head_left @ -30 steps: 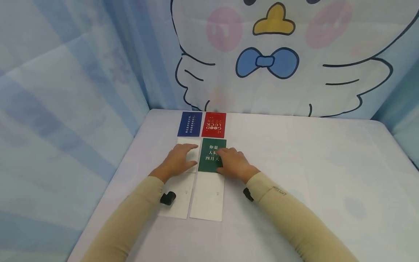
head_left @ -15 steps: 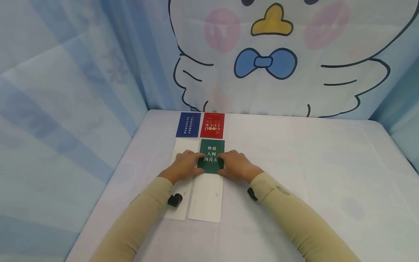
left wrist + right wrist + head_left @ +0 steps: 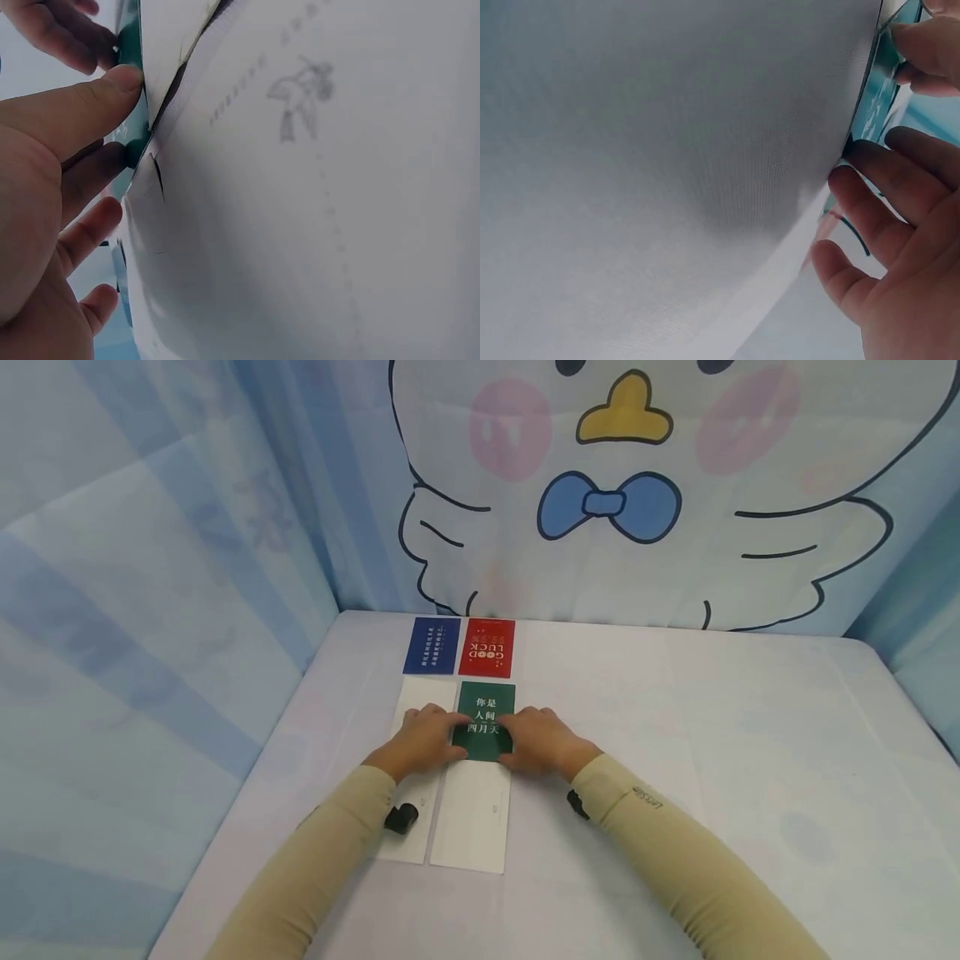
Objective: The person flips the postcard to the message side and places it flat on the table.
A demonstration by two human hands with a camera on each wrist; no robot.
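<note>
A green card (image 3: pixel 483 745) with white lettering lies flat on the table between both hands. My left hand (image 3: pixel 420 739) touches its left edge with thumb and forefinger, also visible in the left wrist view, where the other fingers are spread loosely. At the right edge of the card, my right hand (image 3: pixel 543 739) rests its thumb and fingertips. Directly below the green card lies a white card (image 3: pixel 471 814). Under my left hand and wrist are white cards (image 3: pixel 429 692), partly covered.
Behind the green card lie a red card (image 3: pixel 487 647) reading GOOD LUCK and a blue card (image 3: pixel 432 646), side by side. The white-covered table (image 3: pixel 705 760) extends to the right. Curtains (image 3: pixel 187 610) with a cartoon print stand at the left and back.
My left hand has moved right, from above the white card to the green card's left edge. The green card has shifted very slightly toward me. My right hand stays at its right edge.
</note>
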